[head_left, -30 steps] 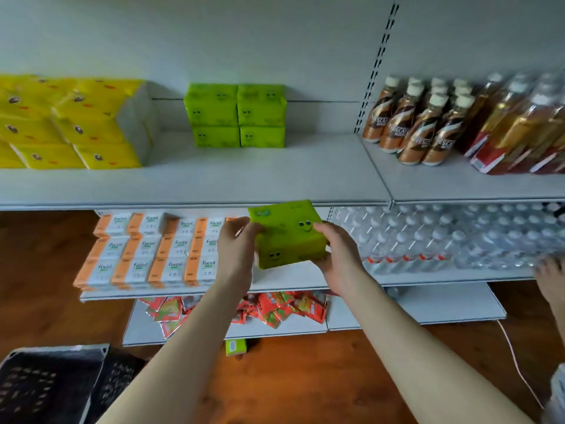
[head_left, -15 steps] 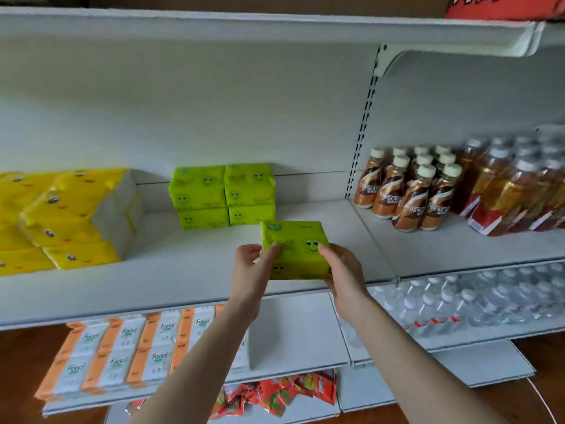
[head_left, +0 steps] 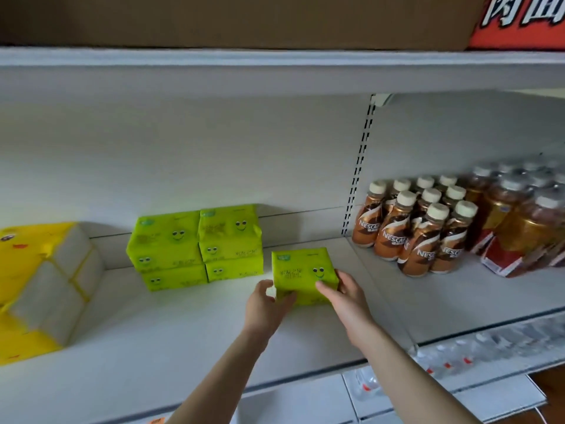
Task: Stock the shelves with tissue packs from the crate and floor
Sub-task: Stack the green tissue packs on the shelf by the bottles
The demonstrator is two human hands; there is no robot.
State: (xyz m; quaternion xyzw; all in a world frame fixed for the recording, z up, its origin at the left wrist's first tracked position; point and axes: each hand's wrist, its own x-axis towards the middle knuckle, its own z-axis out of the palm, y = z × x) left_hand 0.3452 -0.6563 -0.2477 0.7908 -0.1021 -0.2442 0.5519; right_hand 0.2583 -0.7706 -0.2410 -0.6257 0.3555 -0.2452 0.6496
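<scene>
A green tissue pack (head_left: 301,270) with a smiley face is over the white shelf (head_left: 183,332), just right of a stack of several matching green packs (head_left: 195,246). My left hand (head_left: 266,307) grips its lower left corner. My right hand (head_left: 345,293) grips its right side, fingers curled over the front. I cannot tell whether the pack rests on the shelf board or hovers just above it. The crate is out of view.
Yellow tissue bundles (head_left: 39,286) fill the shelf's left end. Brown coffee bottles (head_left: 419,231) and shrink-wrapped amber drink bottles (head_left: 526,221) stand on the right bay, past the slotted upright (head_left: 359,166). Another shelf board (head_left: 275,68) runs overhead. Water bottles (head_left: 458,356) lie below.
Both hands carried the green pack up from below the shelf edge and inward onto the shelf, beside the green stack. The camera rose, and the lower shelves and crate left the view.
</scene>
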